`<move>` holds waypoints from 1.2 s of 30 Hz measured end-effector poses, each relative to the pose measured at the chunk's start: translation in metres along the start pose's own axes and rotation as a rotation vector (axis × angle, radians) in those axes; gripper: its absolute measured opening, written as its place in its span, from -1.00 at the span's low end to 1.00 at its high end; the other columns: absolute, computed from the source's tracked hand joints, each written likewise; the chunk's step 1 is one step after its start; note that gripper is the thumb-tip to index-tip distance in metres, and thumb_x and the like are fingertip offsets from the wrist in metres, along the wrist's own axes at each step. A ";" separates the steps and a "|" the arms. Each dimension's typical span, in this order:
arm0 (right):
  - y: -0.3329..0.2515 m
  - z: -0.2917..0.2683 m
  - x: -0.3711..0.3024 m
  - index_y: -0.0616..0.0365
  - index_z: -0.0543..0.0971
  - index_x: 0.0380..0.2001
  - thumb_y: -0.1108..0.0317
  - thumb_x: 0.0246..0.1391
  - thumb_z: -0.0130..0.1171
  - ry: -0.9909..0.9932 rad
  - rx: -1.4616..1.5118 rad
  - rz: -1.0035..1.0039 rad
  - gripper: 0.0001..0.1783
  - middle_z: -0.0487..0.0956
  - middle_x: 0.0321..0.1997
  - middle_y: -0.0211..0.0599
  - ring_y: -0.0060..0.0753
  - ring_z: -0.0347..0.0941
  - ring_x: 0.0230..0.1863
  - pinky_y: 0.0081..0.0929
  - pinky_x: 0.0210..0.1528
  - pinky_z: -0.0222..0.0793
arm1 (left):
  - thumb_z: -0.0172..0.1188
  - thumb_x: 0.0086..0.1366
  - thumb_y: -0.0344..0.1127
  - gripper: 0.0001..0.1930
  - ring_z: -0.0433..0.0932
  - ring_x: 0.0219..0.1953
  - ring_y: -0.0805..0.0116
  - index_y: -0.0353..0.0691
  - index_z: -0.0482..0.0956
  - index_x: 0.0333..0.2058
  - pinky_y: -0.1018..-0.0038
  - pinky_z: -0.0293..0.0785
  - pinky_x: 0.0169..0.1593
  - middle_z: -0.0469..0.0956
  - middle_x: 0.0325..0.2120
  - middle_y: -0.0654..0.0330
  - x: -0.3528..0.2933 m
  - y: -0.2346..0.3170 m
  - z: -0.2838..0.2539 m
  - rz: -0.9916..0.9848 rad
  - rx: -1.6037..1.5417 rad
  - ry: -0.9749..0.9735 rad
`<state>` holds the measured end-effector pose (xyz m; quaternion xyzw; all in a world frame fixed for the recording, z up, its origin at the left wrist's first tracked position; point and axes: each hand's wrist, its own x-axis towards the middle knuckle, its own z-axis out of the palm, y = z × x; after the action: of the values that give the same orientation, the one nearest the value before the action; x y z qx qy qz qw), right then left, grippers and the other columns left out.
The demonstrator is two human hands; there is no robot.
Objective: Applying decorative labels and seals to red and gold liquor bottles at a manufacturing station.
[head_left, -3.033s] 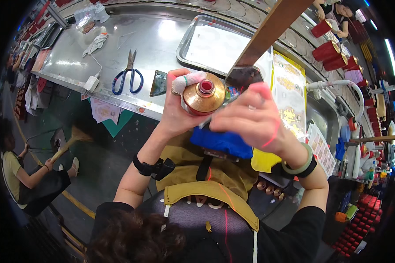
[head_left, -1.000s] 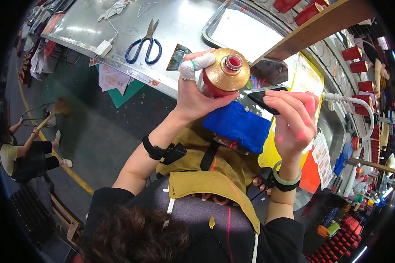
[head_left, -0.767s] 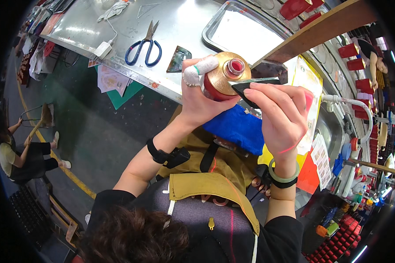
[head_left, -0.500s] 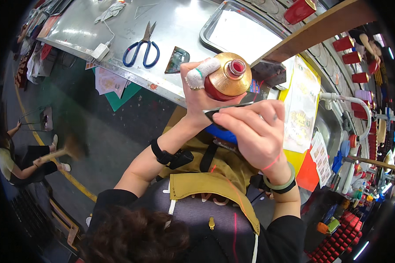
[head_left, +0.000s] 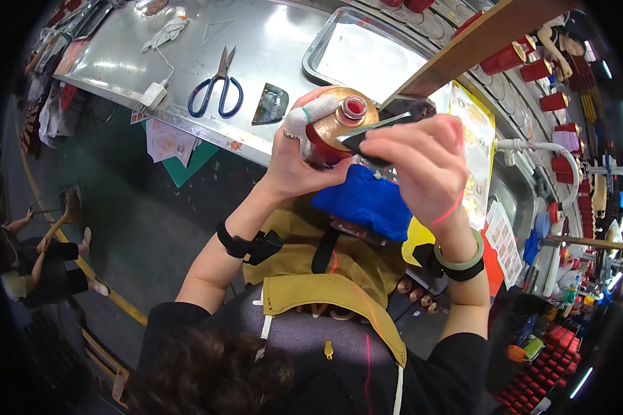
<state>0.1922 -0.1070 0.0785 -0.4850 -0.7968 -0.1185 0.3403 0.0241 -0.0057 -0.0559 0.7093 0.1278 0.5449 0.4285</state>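
Note:
My left hand is wrapped around a red bottle with a gold shoulder and an uncapped neck tilted up toward me. A white knitted cover sits on one of its fingers, lying along the shoulder. Pinched in my right hand is a thin dark flat scraper-like piece. Its pale edge lies across the near side of the gold shoulder, just below the neck; whether it touches cannot be told. Below the bottle, a blue cloth covers part of my lap.
On the metal table lie blue-handled scissors, a dark flat piece and a white adapter. A metal tray holds white paper. A wooden bar slants past my right hand. Red bottles line the far right.
The bottle and my left hand have shifted left. My right hand has raised the flat piece from below the bottle to its shoulder. More of the blue cloth shows.

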 end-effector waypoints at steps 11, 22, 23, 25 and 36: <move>0.017 0.001 -0.021 -0.10 0.76 -0.31 0.41 -0.13 0.35 -0.012 0.126 -0.045 -0.76 0.75 -0.24 -0.62 -0.49 0.59 -0.20 -0.38 0.04 0.30 | 0.76 -0.13 -0.22 -0.07 0.49 0.16 0.03 -0.19 0.44 0.22 0.19 0.51 0.19 0.37 0.11 0.01 0.000 0.000 0.002 0.075 0.323 0.093; 0.041 0.015 -0.006 0.21 0.65 -0.02 0.38 0.29 0.27 -0.004 0.122 0.594 -0.76 0.72 -0.22 0.06 0.13 0.68 -0.19 -0.16 -0.11 0.56 | 0.76 -0.07 -0.23 -0.11 0.56 0.13 0.09 -0.23 0.45 0.21 0.24 0.58 0.15 0.40 0.12 0.02 0.000 0.003 0.005 0.116 0.339 0.106; 0.044 0.015 0.001 0.20 0.66 -0.01 0.37 0.29 0.27 0.041 0.049 0.596 -0.75 0.72 -0.22 0.08 0.14 0.68 -0.17 -0.16 -0.08 0.57 | 0.76 -0.08 -0.23 -0.11 0.57 0.13 0.08 -0.23 0.45 0.21 0.24 0.58 0.15 0.41 0.12 0.02 0.001 0.004 0.005 0.133 0.334 0.102; 0.044 0.018 0.011 0.17 0.67 -0.02 0.37 0.28 0.27 0.053 0.214 0.687 -0.76 0.72 -0.20 0.08 0.13 0.68 -0.17 -0.17 -0.07 0.57 | 0.76 -0.07 -0.23 -0.11 0.58 0.15 0.07 -0.22 0.45 0.21 0.24 0.58 0.16 0.43 0.13 0.00 0.002 0.004 0.005 0.111 0.320 0.108; 0.053 0.034 0.008 0.12 0.69 -0.01 0.32 0.30 0.25 -0.124 0.360 0.691 -0.75 0.74 -0.15 0.03 0.08 0.69 -0.10 -0.18 0.01 0.56 | 0.72 -0.04 -0.28 -0.10 0.57 0.17 0.06 -0.30 0.38 0.24 0.21 0.52 0.24 0.47 0.16 -0.04 -0.015 -0.015 0.010 -0.049 0.173 0.075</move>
<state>0.2204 -0.0574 0.0514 -0.6637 -0.6136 0.1740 0.3909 0.0315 -0.0112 -0.0776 0.7192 0.2077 0.5474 0.3740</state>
